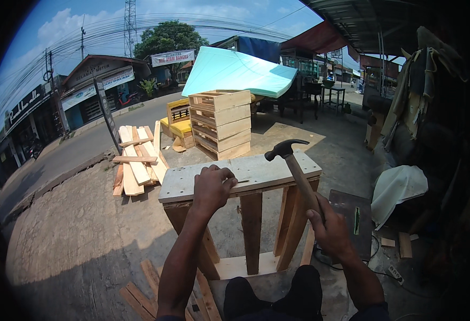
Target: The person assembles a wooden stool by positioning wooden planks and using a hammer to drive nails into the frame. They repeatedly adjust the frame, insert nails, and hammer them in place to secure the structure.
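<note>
A wooden frame (251, 230) stands upright in front of my knees, topped by a pale board (272, 168) with several nail heads near its ends. My left hand (211, 187) is over the board's left half, fingers pinched on a thin nail (243, 181) that points right, lying nearly level along the near edge. In my right hand (328, 227) is a claw hammer (299, 176), gripped by its wooden handle. The hammer's dark head is raised above the board, apart from it and from the nail.
Beyond the frame stand a stacked slatted wooden crate (232, 123), a yellow chair (180, 125) and a large light-blue foam sheet (235, 72). Loose planks (136, 171) lie at the left, more wood strips (141, 299) by my left forearm. A cable and power strip (396, 274) lie at right.
</note>
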### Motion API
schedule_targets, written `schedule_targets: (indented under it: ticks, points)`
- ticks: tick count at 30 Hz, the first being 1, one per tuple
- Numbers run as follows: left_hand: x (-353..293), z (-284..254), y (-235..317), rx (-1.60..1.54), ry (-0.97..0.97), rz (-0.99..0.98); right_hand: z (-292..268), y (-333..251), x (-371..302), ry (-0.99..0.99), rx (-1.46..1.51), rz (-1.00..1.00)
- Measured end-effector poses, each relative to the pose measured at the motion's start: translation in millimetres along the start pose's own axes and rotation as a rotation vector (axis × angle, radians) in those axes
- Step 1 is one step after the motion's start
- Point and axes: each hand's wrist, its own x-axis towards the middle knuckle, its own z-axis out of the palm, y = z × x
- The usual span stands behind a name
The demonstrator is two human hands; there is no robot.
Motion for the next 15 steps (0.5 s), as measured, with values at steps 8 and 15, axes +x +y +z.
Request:
schedule_targets:
  ticks: [8, 15]
  points:
    - [0.9, -17.2, 17.2, 0.028, -0.021, 0.034, -14.2, 34.4, -42.1, 0.007, 0.116, 0.23]
    - [2.9, -32.1, 19.9, -0.428, -0.076, -0.078, -20.7, 45.2, -68.7, 0.031, 0.246, 0.473]
